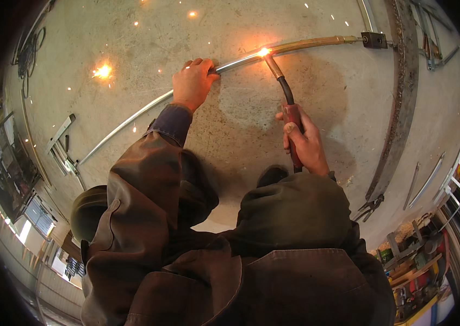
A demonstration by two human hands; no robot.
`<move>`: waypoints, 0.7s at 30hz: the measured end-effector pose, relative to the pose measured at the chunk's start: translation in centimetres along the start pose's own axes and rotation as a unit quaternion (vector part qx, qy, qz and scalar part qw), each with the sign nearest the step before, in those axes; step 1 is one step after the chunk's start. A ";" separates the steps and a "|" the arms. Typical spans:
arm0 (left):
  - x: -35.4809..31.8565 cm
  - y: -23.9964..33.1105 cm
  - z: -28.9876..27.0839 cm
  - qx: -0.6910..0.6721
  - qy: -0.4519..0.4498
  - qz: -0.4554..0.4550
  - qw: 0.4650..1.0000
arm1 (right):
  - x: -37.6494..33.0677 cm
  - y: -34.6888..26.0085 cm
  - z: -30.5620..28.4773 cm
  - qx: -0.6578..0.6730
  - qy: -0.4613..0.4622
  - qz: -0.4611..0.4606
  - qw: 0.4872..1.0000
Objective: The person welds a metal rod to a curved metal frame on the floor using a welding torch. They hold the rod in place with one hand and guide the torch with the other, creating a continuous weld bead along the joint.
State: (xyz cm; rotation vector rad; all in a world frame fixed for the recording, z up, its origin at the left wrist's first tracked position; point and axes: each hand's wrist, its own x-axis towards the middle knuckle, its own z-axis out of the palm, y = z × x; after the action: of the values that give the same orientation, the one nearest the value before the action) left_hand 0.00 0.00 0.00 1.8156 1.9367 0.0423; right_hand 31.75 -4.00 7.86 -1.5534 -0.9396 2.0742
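Note:
A welding torch (pixel 285 87) with a red handle and a bent black neck is gripped in my right hand (pixel 307 141). Its copper-coloured nozzle meets a long rod or tube at a bright, sparking spot (pixel 264 52). My left hand (pixel 193 84) wraps round the shiny metal tube (pixel 238 63), left of that spot. The tube runs on down to the left past my wrist. To the right of the arc the piece looks brownish (pixel 317 43), ending near a dark block (pixel 374 40). What lies under my left fingers is hidden.
Sparks (pixel 102 71) scatter over the concrete floor (pixel 252 108). A long rusty steel beam (pixel 398 108) lies to the right, with a clamp or pliers (pixel 370 208) at its near end. Metal clamps (pixel 62 144) rest at the left. Tools and stock (pixel 415 261) crowd the lower right.

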 end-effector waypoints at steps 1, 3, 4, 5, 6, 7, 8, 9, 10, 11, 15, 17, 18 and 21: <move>-0.1 -0.1 0.2 -0.007 0.008 0.004 1.000 | -0.3 -0.2 0.1 0.002 0.004 0.011 1.000; -0.1 -0.1 0.3 -0.011 0.016 0.008 1.000 | -0.5 -0.4 0.1 0.001 0.011 0.020 1.000; -0.1 0.0 0.3 -0.009 0.015 0.009 1.000 | -0.6 -0.4 0.0 -0.003 0.014 0.018 1.000; -0.1 0.2 0.2 -0.007 0.014 0.009 1.000 | -0.6 -0.5 0.0 -0.007 0.016 0.016 1.000; -0.1 0.1 0.1 -0.005 0.013 0.008 1.000 | -0.6 -0.6 0.1 -0.011 0.017 0.016 1.000; -0.2 0.1 0.0 -0.003 0.011 0.008 1.000 | -0.7 -0.7 0.2 -0.016 0.017 0.015 1.000; -0.3 0.1 -0.1 -0.001 0.010 0.007 1.000 | -0.7 -0.8 0.3 -0.020 0.017 0.015 1.000; -0.3 0.2 -0.2 -0.001 0.006 0.000 1.000 | -0.7 -0.7 0.2 -0.027 0.015 0.020 0.999; -0.3 0.4 -0.3 -0.001 0.002 -0.007 1.000 | -0.7 -0.5 0.1 -0.033 0.013 0.026 0.999; -0.2 0.6 -0.4 -0.002 -0.001 -0.014 1.000 | -0.7 -0.4 0.0 -0.040 0.011 0.032 0.999; -0.2 0.5 -0.3 0.004 0.002 -0.011 1.000 | -0.6 -0.8 0.1 -0.039 0.016 0.026 0.999; -0.3 0.4 -0.3 0.004 0.005 -0.007 1.000 | -0.6 -1.1 0.4 -0.046 0.021 0.022 0.998; -0.3 0.5 -0.3 0.003 0.004 -0.007 1.000 | -0.6 -1.0 0.4 -0.038 0.020 0.023 0.999; -0.2 0.6 -0.3 0.001 -0.001 -0.010 1.000 | -0.5 -0.8 0.3 -0.029 0.020 0.025 0.999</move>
State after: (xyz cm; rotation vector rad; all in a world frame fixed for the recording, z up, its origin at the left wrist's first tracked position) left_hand 0.44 -0.03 0.58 1.7960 1.9547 0.0311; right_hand 31.56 -3.78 8.80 -1.6576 -0.9632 2.0600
